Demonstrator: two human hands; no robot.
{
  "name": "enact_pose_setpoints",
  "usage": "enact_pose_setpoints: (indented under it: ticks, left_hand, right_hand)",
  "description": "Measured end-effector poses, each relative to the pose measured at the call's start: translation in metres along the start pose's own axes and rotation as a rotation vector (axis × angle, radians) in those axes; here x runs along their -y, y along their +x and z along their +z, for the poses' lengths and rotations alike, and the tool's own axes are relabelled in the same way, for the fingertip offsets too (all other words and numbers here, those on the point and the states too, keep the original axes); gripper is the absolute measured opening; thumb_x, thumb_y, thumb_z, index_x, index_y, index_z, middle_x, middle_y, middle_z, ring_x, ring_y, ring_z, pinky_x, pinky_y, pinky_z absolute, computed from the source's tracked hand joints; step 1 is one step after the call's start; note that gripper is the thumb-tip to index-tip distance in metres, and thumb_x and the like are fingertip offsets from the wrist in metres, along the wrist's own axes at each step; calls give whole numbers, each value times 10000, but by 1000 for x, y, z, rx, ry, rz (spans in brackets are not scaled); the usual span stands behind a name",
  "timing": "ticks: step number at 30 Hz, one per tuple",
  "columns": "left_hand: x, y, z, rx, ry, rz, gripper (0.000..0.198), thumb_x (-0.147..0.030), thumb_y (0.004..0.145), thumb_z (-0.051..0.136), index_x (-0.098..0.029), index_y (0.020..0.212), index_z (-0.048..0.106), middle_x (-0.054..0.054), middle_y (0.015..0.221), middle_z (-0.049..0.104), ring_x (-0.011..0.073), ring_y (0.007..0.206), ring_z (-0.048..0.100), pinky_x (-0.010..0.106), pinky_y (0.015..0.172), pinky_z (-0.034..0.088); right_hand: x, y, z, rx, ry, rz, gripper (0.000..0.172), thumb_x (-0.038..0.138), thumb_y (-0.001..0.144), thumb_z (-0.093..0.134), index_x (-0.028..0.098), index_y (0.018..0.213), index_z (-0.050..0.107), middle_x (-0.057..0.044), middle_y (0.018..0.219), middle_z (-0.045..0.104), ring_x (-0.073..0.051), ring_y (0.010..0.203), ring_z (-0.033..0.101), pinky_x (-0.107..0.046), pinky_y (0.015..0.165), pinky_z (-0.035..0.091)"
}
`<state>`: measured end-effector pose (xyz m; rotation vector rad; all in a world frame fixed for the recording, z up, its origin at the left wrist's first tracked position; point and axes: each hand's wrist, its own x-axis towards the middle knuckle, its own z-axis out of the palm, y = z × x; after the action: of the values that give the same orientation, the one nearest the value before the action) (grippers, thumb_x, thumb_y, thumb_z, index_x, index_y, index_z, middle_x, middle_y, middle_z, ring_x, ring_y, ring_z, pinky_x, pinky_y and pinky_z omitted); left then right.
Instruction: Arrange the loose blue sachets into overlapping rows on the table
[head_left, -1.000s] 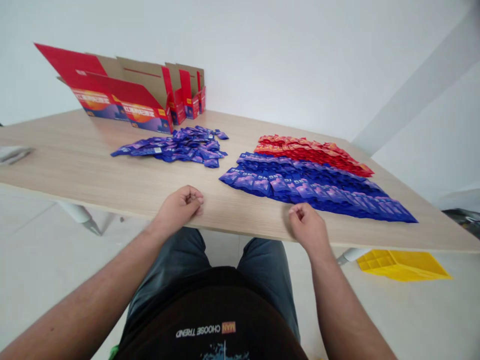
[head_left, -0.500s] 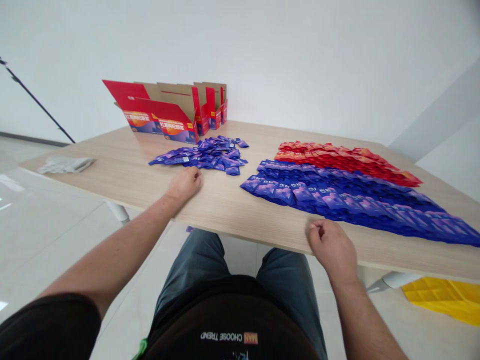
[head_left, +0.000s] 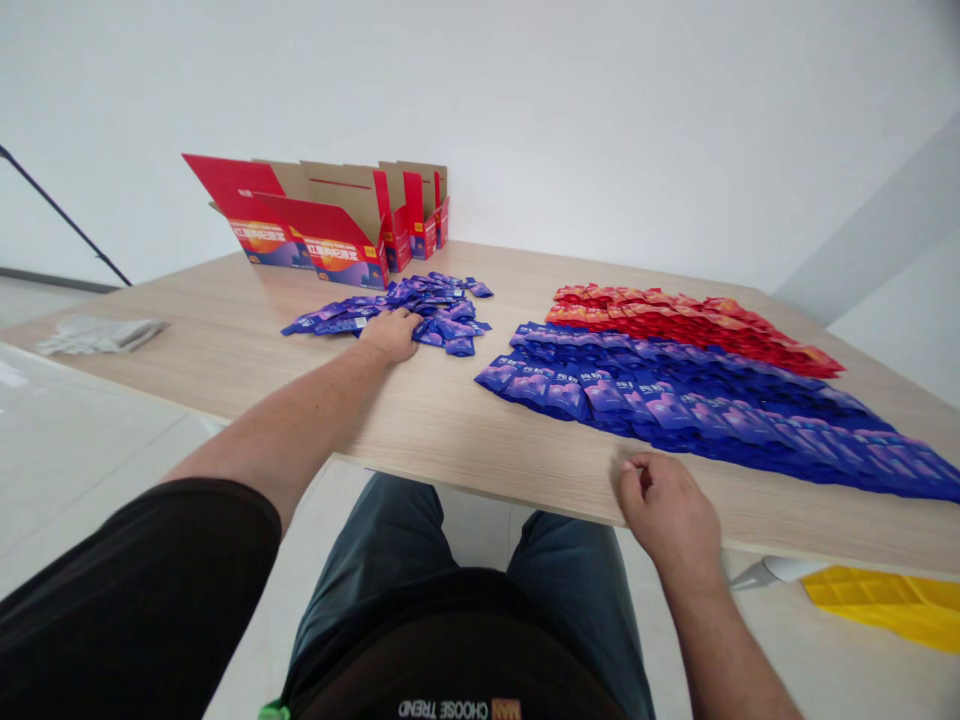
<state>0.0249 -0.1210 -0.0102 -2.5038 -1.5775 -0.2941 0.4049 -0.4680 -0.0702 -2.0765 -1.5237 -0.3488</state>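
- Since everything here rests on one tabletop [head_left: 450, 420], its near edge is your main risk. A slick packet nudged toward you could slide off onto the floor.
- Fanned blue sachets [head_left: 675, 400]: these lie in overlapping rows on the right half, about four rows, with far too many sachets to count. A forearm dragged across them could shear the overlap out of line.
- Red sachets [head_left: 690, 320]: one band lies directly behind the blue rows, touching them. Disturbing the blue could shift the red as well.
- Open red cartons [head_left: 322, 225]: I count four at the back left, with flaps raised. A shove on the heap in front could push packets in under them.
- Loose pile of blue sachets [head_left: 442, 305]: one heap lies just in front of the cartons. Pressing on it could scatter it, or several sachets could lift together.
- Yellow tray [head_left: 885, 595]: one, on the floor at the right.
- Grey stack [head_left: 97, 333]: one, at the far left of the tabletop.
- Hands: two.
  - Your left hand [head_left: 391, 335] lies palm-down on the pile's near edge with fingers bent. I cannot tell whether it has pinched anything.
  - Your right hand [head_left: 671, 510] is curled closed at the tabletop's near edge, with nothing showing in it.
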Motion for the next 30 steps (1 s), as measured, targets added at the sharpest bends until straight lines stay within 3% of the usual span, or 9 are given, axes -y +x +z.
enact_pose_setpoints:
  ticks: [5,9,15,20,26,28,30]
  left_hand:
    - [5,-3,2,-51,58,11,507,-186,957,486,-168,1418,697,208,1362,663,371,1273,607,483,1114,471]
    - [6,-23,-9,-97,98,36,496,-140,983,415,-158,1387,702,210,1297,672,360,1245,611,475,1080,485]
    - [-11,-101,-31,-138,167,88,377,-154,1014,456,-168,1255,747,194,1183,709,366,1142,667,475,969,538]
    - [-34,-171,-35,-199,189,151,323,-129,998,519,-181,1212,754,164,1105,746,350,1016,709,459,834,588]
    - [-64,-212,-39,-519,-169,70,215,-106,973,581,-189,1115,720,98,1047,774,256,1035,751,388,974,623]
    - [-83,-223,-42,-619,-267,110,194,-101,977,618,-196,1124,702,78,1037,780,230,1010,759,364,950,637]
    - [-106,-234,-45,-703,-324,216,221,-87,969,668,-207,1153,697,67,1042,785,210,984,756,346,909,646]
  right_hand:
    - [1,-1,1,-14,-10,1,340,438,1020,462,212,963,708,-105,912,719,-280,882,686,-383,733,453]
    - [2,-1,-1,-14,-7,11,324,426,1015,466,214,967,706,-103,918,721,-268,851,670,-377,724,443]
    - [3,-2,-2,-35,1,-14,337,433,1021,463,207,970,708,-101,909,712,-267,842,663,-376,721,444]
    - [3,-1,-3,-28,14,-8,336,435,1001,462,212,955,708,-113,912,723,-285,886,677,-381,726,452]
    - [14,-6,-12,-4,197,67,351,508,922,521,222,930,725,-105,849,726,-285,817,674,-406,745,486]
    - [31,-15,-19,52,364,133,377,563,903,562,227,923,733,-88,802,729,-268,754,664,-407,737,508]
    - [58,-26,-27,191,596,221,414,608,899,608,223,971,745,-70,781,738,-234,673,640,-380,671,515]
